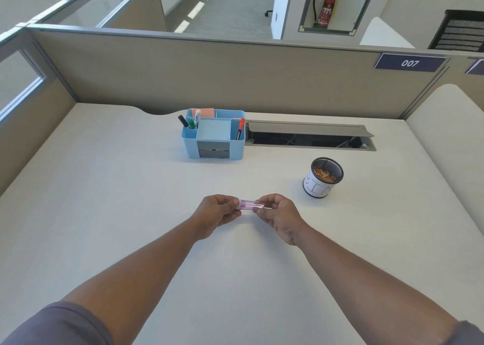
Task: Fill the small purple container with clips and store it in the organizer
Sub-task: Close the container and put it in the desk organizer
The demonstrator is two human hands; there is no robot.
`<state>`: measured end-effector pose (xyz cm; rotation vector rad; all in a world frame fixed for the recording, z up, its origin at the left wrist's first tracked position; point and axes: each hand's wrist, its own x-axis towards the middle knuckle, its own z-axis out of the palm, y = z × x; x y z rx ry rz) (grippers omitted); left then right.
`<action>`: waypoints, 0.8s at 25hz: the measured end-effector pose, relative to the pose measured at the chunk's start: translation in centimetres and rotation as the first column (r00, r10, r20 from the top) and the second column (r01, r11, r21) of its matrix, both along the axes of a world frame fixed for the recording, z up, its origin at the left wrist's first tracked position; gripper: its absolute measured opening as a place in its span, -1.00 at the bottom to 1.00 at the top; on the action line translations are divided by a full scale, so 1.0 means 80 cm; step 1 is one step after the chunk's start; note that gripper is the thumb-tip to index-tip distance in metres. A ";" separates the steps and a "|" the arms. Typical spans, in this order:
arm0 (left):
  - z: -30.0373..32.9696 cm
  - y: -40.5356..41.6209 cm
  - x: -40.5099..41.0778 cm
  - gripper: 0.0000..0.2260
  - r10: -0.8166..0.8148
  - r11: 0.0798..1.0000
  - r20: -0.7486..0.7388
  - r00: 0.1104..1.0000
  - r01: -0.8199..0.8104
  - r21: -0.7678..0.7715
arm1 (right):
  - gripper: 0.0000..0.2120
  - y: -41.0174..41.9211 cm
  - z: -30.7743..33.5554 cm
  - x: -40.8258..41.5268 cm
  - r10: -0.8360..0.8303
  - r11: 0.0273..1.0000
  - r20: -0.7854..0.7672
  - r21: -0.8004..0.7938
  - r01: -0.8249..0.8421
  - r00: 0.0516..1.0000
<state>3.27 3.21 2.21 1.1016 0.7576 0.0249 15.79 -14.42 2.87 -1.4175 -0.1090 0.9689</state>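
White desk [104,213], bounded by beige partitions at far and left edges. Far centre: blue organizer [213,135], standing directly on it; just right of that, open cable hatch [309,135]. Right, nearer: black mesh cup [323,177] of clips.

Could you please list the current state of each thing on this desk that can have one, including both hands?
Purple container: held above the desk, whether open unclear.
Left hand: gripping the container's left end.
Right hand: gripping its right end.
Mesh cup: upright, holding clips.
Blue organizer: upright, two front drawers closed, centre compartment empty.
Cable hatch: lid raised.
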 end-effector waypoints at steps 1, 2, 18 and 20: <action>0.001 0.001 0.001 -0.83 0.000 1.000 -0.008 1.000 0.000 0.008 | -0.76 0.000 0.000 0.000 0.001 1.000 0.006 0.000 -0.001 1.000; 0.002 0.001 0.002 -0.83 0.004 1.000 -0.013 1.000 -0.004 0.012 | -0.76 0.000 0.000 0.000 0.002 1.000 0.014 -0.003 -0.002 1.000; 0.008 0.001 0.011 -0.90 -0.004 0.989 -0.052 0.999 0.011 0.147 | -0.81 0.007 0.003 -0.005 0.142 0.976 0.382 -0.207 -0.065 0.913; 0.008 -0.003 0.012 -0.90 -0.016 0.979 -0.053 0.998 0.026 0.200 | -0.84 0.007 0.004 -0.001 0.249 0.941 0.462 -0.322 -0.100 0.851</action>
